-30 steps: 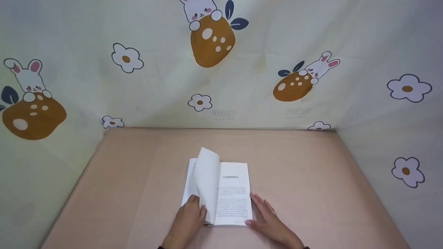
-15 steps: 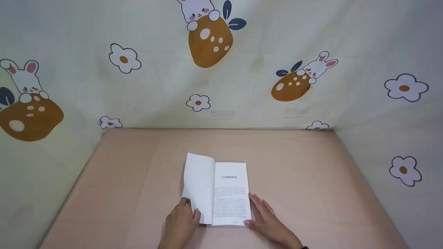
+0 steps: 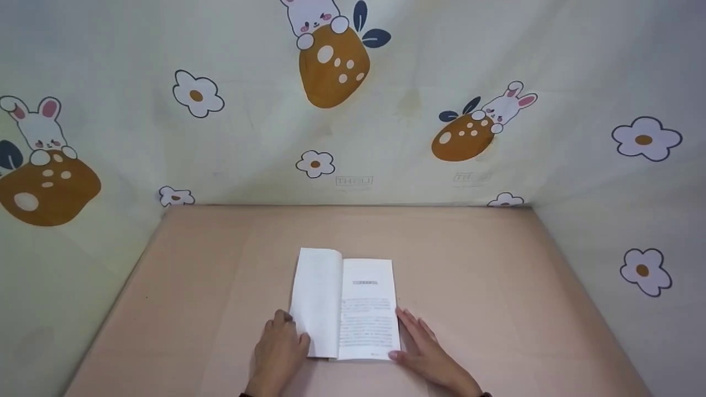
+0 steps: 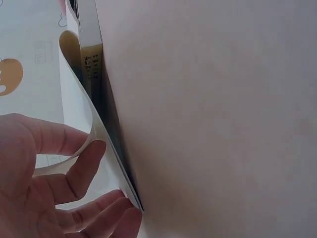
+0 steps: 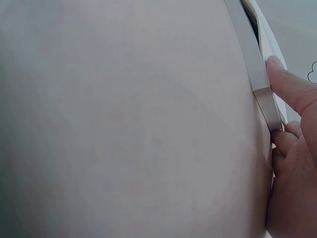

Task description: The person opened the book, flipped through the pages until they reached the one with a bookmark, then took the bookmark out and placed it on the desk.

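An open book [image 3: 367, 325] lies on the table, printed text on its right page and a nearly blank left page [image 3: 315, 298]. My left hand [image 3: 278, 347] is at the lower left edge. In the left wrist view, its thumb and a finger pinch the curved sheet [image 4: 77, 106], while its other fingers reach to the cover's outer edge. My right hand [image 3: 433, 353] rests against the right edge, fingers extended along the side and thumb on the lower right corner. The right wrist view shows that thumb over the page block [image 5: 250, 47], part of the fingers hidden behind the book.
A pinkish tabletop [image 3: 469, 264] surrounds the book. Pale cloth walls [image 3: 248, 138] printed with rabbits and flowers enclose its back and sides. In the left wrist view, a tan strip with dark lettering [image 4: 91, 59] shows at the book's end.
The raised sheet has swung leftward and come down over the left side, and the left hand has moved left with it. The right hand stays at the book's right edge.
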{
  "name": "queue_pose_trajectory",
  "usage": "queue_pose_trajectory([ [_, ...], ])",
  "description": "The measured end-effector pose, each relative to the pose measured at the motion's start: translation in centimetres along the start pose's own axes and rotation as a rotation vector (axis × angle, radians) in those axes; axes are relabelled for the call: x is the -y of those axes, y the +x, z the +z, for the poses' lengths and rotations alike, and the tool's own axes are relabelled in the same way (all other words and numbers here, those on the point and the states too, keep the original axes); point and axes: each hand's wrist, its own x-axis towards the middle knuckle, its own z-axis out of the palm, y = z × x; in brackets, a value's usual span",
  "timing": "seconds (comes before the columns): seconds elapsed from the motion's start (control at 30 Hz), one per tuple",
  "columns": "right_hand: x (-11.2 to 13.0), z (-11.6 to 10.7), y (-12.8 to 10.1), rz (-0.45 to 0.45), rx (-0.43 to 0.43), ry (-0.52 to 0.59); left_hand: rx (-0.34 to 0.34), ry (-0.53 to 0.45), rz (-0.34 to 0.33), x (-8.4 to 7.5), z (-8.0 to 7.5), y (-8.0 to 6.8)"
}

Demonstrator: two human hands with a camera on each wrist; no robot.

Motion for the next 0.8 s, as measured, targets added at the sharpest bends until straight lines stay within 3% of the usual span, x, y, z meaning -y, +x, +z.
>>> queue_pose_trajectory([
  [0.2, 0.14, 0.04, -0.04, 0.019, -0.006, -0.007, -0.033, -0.029, 0.0, 0.39, -0.04, 0.55],
  [0.63, 0.63, 0.08, 0.22, 0.079, 0.006, 0.005, 0.016, -0.03, -0.047, 0.53, -0.48, 0.84],
  [0.8, 0.7, -0.1, 0.14, 0.082, 0.001, -0.001, 0.006, 0.034, -0.005, 0.43, -0.42, 0.83],
])
